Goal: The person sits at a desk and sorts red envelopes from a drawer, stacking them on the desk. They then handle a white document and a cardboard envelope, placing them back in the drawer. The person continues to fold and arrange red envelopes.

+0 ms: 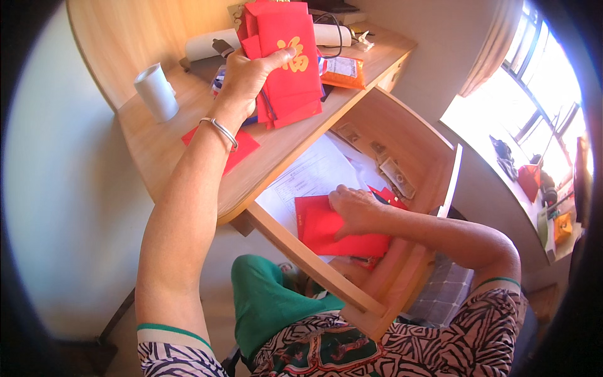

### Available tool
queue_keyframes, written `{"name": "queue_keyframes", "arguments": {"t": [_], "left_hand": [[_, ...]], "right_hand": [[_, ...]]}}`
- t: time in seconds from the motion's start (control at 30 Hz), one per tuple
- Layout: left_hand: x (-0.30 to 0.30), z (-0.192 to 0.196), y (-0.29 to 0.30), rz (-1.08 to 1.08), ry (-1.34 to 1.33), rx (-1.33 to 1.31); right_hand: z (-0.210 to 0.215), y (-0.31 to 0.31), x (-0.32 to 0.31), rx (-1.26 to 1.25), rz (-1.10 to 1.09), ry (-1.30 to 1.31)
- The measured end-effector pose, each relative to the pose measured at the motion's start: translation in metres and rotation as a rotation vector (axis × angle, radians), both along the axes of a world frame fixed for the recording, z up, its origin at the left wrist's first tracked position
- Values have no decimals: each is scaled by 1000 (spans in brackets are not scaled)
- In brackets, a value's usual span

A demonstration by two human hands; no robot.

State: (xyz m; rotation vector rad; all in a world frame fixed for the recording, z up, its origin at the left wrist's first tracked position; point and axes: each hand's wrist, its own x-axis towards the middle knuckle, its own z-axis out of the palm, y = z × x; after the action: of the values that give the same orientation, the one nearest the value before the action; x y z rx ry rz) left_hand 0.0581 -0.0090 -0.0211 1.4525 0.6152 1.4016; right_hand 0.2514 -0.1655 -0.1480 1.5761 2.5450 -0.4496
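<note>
My left hand is closed on a thick stack of red envelopes and holds it up over the desk. A gold character marks the top envelope, and my thumb lies across it. Down in the open drawer, my right hand grips more red envelopes; its fingertips are partly hidden. White printed papers lie under them. Another red envelope rests on the desk beneath my left wrist.
On the wooden desk stand a white mug and, farther back, a white roll. An orange packet lies near its right edge. Small flat items line the drawer's far side. A cluttered windowsill is at right.
</note>
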Motion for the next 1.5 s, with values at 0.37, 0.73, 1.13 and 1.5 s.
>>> {"name": "queue_keyframes", "arguments": {"t": [0.37, 0.73, 1.13, 1.5], "left_hand": [[-1, -1, 0, -62, -41, -24], [-1, -2, 3, -54, -29, 6], [0, 0, 2, -41, -37, -18], [0, 0, 0, -40, -60, -48]], "right_hand": [[12, -1, 8, -159, -71, 301], [69, 42, 30, -14, -27, 386], [-3, 26, 12, -51, 37, 79], [-4, 14, 9, -100, -21, 176]]}}
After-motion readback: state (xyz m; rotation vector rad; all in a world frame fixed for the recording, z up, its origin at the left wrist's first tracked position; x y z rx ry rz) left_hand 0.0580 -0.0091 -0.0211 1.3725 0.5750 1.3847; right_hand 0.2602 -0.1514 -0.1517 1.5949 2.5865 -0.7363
